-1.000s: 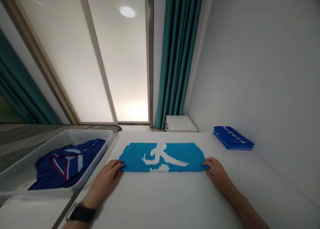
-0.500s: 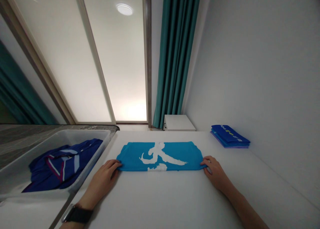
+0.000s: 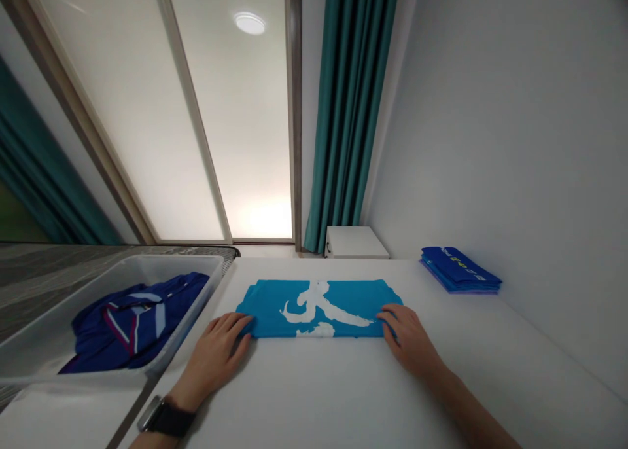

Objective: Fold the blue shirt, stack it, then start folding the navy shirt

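A folded turquoise T-shirt (image 3: 318, 308) with a large white brush-style print lies flat on the white table (image 3: 314, 396). My left hand (image 3: 218, 354) rests palm down on the shirt's left end, fingers spread over the edge. My right hand (image 3: 407, 338) lies in the same way on the right end, covering that corner. Neither hand grips the cloth. A black watch (image 3: 167, 417) sits on my left wrist.
Left of the table, a translucent plastic tray (image 3: 171, 260) holds a crumpled navy garment (image 3: 137, 321). A stack of folded blue garments (image 3: 458, 270) lies at the table's far right, against a white wall. A white cabinet (image 3: 356, 243) stands beyond the table.
Both hands have slid inward from the shirt's side edges and now lie on top of its ends. The view has shifted slightly.
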Demonstrator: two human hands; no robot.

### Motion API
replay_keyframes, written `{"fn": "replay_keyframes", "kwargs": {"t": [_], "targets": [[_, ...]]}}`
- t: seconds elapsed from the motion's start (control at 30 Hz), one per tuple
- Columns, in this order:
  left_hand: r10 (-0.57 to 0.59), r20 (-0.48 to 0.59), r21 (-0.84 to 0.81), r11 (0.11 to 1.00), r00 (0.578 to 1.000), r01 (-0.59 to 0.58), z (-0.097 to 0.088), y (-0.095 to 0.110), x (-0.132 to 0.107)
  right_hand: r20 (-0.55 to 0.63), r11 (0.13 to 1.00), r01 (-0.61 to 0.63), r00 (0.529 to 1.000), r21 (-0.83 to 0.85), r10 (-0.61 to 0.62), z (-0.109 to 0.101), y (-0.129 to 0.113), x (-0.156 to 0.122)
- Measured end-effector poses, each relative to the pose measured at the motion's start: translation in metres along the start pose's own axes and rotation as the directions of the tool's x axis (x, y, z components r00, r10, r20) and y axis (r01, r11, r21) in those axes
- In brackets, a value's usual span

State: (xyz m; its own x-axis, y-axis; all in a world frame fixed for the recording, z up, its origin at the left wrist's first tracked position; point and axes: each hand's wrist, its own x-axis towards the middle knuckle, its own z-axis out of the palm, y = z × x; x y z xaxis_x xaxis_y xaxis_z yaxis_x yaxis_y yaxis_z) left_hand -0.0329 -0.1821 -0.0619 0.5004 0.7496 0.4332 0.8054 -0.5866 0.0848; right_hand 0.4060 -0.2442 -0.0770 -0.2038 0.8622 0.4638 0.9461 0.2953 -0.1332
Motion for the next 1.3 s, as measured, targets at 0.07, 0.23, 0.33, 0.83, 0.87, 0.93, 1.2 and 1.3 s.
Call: {"fn": "replay_keyframes", "kwargs": {"t": [0.07, 0.23, 0.33, 0.83, 0.87, 0.93, 1.2, 1.3], "targets": [[0.033, 0.001, 0.001, 0.999, 0.999, -0.033, 0.001, 0.003, 0.001, 0.058, 1.0, -0.004, 0.998, 0.018, 0.003, 0.008, -0.022, 0.015], [0.062, 0.01, -0.006, 0.998, 0.998, -0.062, 0.006, 0.007, 0.0, 0.197, 0.996, -0.094, 0.976, -0.008, 0.094, 0.035, -0.074, 0.059], [0.049, 0.023, -0.009, 0.999, 0.999, -0.049, 0.007, 0.006, -0.002, 0.304, 0.988, -0.153, 0.941, -0.019, 0.152, 0.047, -0.094, 0.08], [0.119, 0.087, -0.012, 0.993, 0.989, -0.118, -0.001, 0.031, -0.012, 0.418, 0.996, -0.092, 0.904, -0.012, 0.089, 0.062, -0.078, 0.088], [0.129, 0.093, -0.012, 0.992, 0.987, -0.129, -0.002, 0.035, -0.014, 0.428, 0.997, -0.073, 0.901, -0.004, 0.068, 0.061, -0.073, 0.088], [0.148, 0.099, -0.014, 0.989, 0.984, -0.147, -0.001, 0.043, -0.018, 0.451, 0.999, -0.033, 0.892, 0.019, 0.021, 0.058, -0.061, 0.088], [0.181, 0.114, -0.079, 0.982, 0.977, -0.173, -0.003, 0.073, -0.022, 0.489, 0.995, 0.051, 0.868, 0.088, -0.087, 0.045, -0.033, 0.082], [0.154, 0.14, -0.107, 0.984, 0.978, -0.14, -0.005, 0.073, -0.016, 0.49, 0.997, 0.041, 0.869, 0.062, -0.066, 0.044, -0.035, 0.079]]}}
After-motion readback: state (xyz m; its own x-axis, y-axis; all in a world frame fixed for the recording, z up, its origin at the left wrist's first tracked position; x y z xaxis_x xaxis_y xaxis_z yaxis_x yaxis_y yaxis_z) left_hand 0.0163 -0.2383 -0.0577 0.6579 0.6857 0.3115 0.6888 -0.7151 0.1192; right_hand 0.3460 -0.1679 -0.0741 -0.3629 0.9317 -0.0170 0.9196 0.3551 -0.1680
